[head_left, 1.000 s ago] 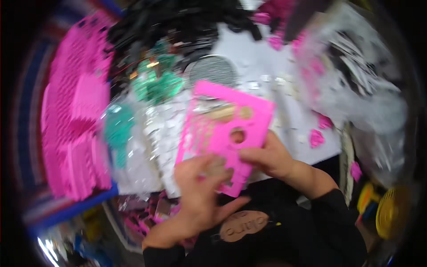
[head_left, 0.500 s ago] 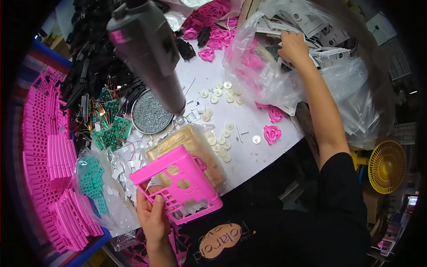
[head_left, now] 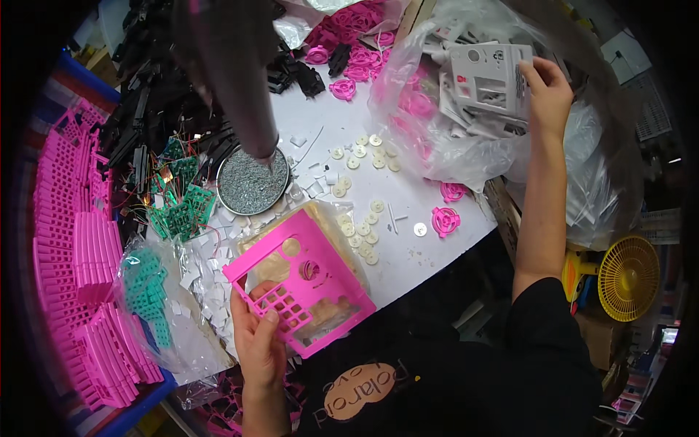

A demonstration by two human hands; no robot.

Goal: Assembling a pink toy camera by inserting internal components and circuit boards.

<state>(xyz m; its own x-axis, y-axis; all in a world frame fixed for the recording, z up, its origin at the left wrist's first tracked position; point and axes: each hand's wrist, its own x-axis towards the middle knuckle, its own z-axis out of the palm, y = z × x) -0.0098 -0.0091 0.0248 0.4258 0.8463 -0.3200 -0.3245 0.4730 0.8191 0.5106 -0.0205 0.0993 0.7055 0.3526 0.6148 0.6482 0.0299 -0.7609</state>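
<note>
My left hand (head_left: pixel 260 341) grips a pink plastic casing (head_left: pixel 336 285) by its lower left side, thumb on the front and fingers behind the grid of square holes. The casing is tilted, with round and rectangular cut-outs, and hangs over a tan slab in clear plastic (head_left: pixel 255 246). At the far right, my right hand (head_left: pixel 550 95) pinches a white plastic panel (head_left: pixel 514 73) by its right edge. That panel has a round hole, a window and small printed marks. It is above an open clear bag (head_left: pixel 455 164) of similar white panels.
A dark cylindrical tool (head_left: pixel 237 80) hangs over a round dish of small metal screws (head_left: pixel 251 182). Cream discs (head_left: pixel 353 162) and pink rings (head_left: pixel 445 221) lie on the white table. Green circuit boards (head_left: pixel 178 218) and stacked pink casings (head_left: pixel 95 255) stand left. A yellow fan (head_left: pixel 630 278) is at right.
My right hand has come out of the bag holding a white panel, and has moved right. The pink casing has shifted slightly right and turned, with its front facing up more.
</note>
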